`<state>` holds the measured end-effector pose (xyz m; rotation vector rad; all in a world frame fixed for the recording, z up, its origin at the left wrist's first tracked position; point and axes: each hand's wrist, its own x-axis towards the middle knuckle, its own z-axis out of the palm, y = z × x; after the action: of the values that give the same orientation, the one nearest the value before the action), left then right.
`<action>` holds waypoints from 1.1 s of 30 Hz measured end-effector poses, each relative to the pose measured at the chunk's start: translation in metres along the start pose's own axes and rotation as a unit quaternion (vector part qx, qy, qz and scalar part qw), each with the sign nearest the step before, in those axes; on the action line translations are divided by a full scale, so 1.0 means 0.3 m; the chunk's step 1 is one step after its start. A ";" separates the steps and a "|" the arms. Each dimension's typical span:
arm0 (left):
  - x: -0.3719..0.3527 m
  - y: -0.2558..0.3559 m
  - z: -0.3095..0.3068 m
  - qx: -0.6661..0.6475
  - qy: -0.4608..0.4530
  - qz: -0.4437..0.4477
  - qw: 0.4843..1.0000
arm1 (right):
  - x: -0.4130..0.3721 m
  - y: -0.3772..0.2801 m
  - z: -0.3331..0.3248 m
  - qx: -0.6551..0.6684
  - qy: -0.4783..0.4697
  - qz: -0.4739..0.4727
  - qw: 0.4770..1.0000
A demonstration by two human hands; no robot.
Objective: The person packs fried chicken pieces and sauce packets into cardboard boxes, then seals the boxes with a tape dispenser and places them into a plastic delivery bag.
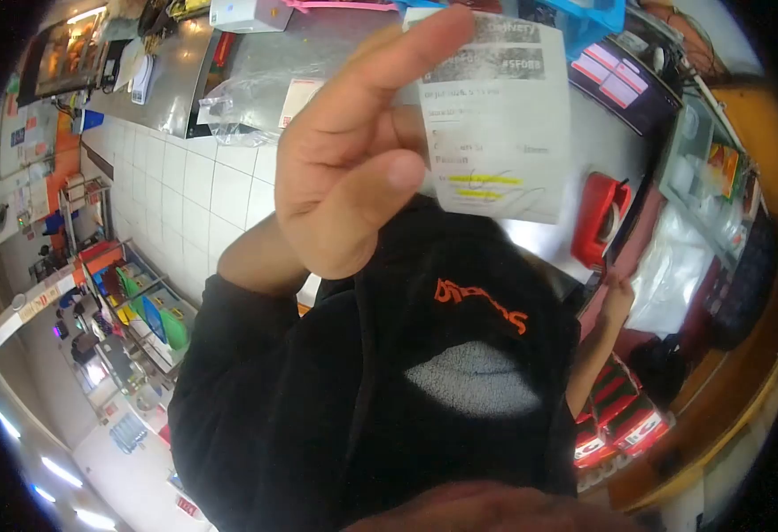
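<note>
My left hand [344,151] is raised close to the camera, with a printed paper receipt [500,133] held between its fingers. The slip reads "Delivery" at the top and carries yellow highlighter marks lower down. Off to the right, my right hand [617,297] is low, beside a stack of white plastic bags [672,275]; its fingers are too small and partly hidden to read. A red tape dispenser [600,220] sits on the metal counter just beyond that hand.
Behind the receipt runs a metal counter [269,62] with a crumpled clear plastic bag [240,106] on it. A screen [624,84] and a blue basket [597,18] are at the upper right. Red boxes [628,417] sit low right; a rack with coloured items [154,306] stands left.
</note>
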<state>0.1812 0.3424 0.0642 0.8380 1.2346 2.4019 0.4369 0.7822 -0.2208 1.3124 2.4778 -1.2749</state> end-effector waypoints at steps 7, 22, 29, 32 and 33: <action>-0.071 0.127 -0.122 0.155 0.170 0.033 0.973 | -0.068 0.355 0.034 0.156 -0.001 0.021 0.987; -0.405 -0.089 -1.033 0.428 0.056 -0.282 0.857 | -0.232 -0.919 0.293 0.330 0.087 -0.222 0.913; -0.486 -0.196 -1.090 0.636 -0.038 -0.079 0.767 | -0.694 -1.669 1.092 0.551 -0.583 -0.203 0.562; -0.515 -0.207 -1.090 0.601 0.012 -0.198 0.774 | -0.796 -1.724 1.338 0.348 -0.646 -0.194 0.651; -0.524 -0.210 -1.098 0.588 0.029 -0.237 0.773 | -0.775 -1.690 1.389 0.345 -0.645 -0.192 0.654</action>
<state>0.0982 0.0898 -0.1936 0.5561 2.6083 1.0631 0.0983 0.1911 -0.0765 -0.3495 1.1744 -2.1859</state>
